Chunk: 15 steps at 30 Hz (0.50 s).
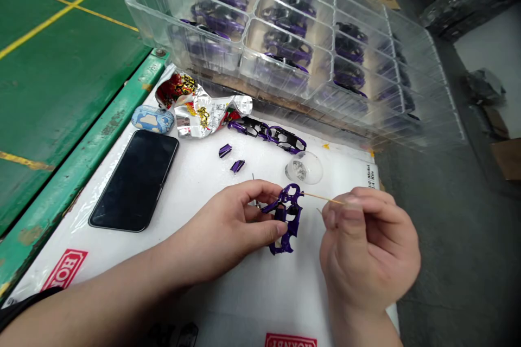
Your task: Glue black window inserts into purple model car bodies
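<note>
My left hand [240, 219] grips a purple plastic frame part [293, 219] with openings, thumb on its front and fingers behind. Between the thumb and fingers of my right hand [368, 244] is a thin wooden stick [323, 198], a toothpick by its look, its tip at the upper right edge of the part. Whether the tip touches is hard to tell. Just beyond stands a small clear cup [304, 168] with something shiny in it. Two small purple pieces [232, 157] lie on the white sheet, and two larger purple-black frame parts [266, 134] lie behind them.
Clear divided trays [252, 27] holding many purple-black parts stand at the back. A black phone [134, 180], a blue patterned case [152, 119] and a crumpled foil wrapper [203, 111] lie at the left. The green table edge [118, 108] runs along the left.
</note>
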### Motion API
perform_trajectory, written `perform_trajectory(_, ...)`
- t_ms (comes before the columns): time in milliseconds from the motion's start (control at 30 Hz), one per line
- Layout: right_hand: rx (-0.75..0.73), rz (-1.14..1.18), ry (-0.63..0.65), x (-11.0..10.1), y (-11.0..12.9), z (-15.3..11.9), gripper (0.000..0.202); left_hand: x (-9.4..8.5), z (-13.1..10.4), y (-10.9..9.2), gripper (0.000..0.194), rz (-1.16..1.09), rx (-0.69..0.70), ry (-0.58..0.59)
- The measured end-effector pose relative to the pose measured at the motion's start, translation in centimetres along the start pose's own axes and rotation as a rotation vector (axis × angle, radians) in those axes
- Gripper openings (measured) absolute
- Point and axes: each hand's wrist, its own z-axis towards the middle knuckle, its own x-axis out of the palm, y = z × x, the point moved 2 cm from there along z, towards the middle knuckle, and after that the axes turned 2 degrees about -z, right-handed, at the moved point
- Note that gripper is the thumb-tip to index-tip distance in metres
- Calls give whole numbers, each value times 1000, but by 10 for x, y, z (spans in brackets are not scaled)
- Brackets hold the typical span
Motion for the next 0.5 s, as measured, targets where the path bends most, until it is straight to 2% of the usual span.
perform_trajectory(200,-106,103,23,10,2,-5,8,-2,0,2,55,24,-12,6)
perform_trajectory(500,-136,64,57,9,6,-5,5,-2,0,3,53,24,8,2)
